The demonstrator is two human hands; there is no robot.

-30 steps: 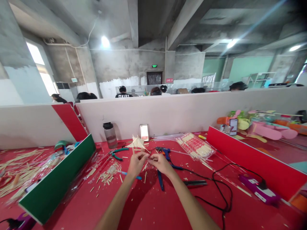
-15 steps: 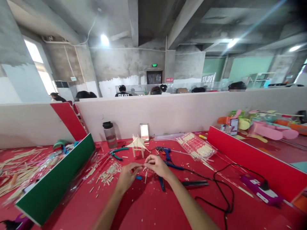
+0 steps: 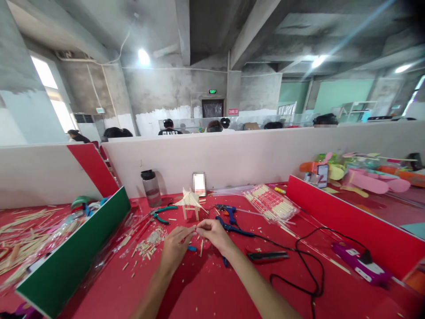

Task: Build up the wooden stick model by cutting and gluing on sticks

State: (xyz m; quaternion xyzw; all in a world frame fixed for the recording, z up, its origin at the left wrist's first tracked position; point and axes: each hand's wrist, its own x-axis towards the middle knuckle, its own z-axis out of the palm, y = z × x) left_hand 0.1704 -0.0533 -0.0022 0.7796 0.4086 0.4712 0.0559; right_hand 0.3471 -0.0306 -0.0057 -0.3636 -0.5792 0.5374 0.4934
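My left hand (image 3: 175, 243) and my right hand (image 3: 216, 235) meet fingertip to fingertip low over the red table, both in a pinch. Whatever lies between the fingers is too small to make out. Just beyond them stands a small pavilion-like model of wooden sticks (image 3: 189, 199), with a peaked roof on thin legs. A loose stick (image 3: 201, 248) and a small blue piece (image 3: 191, 248) lie below my fingers. Blue-handled tool parts (image 3: 234, 229) show beside and under my right hand. Short cut stick pieces (image 3: 148, 248) are heaped left of my left hand.
Teal-handled pliers (image 3: 162, 220) and a water bottle (image 3: 151, 188) are on the left. To the right are a blue glue gun (image 3: 230, 212), packed sticks (image 3: 270, 201), a black cutter knife (image 3: 268, 255), a cable and a purple power strip (image 3: 360, 263). Green (image 3: 76, 248) and red (image 3: 352, 221) dividers flank the table.
Both hands have moved slightly down and toward me, still pinched together. More of the blue tool beside my right hand shows. The view has shifted a little.
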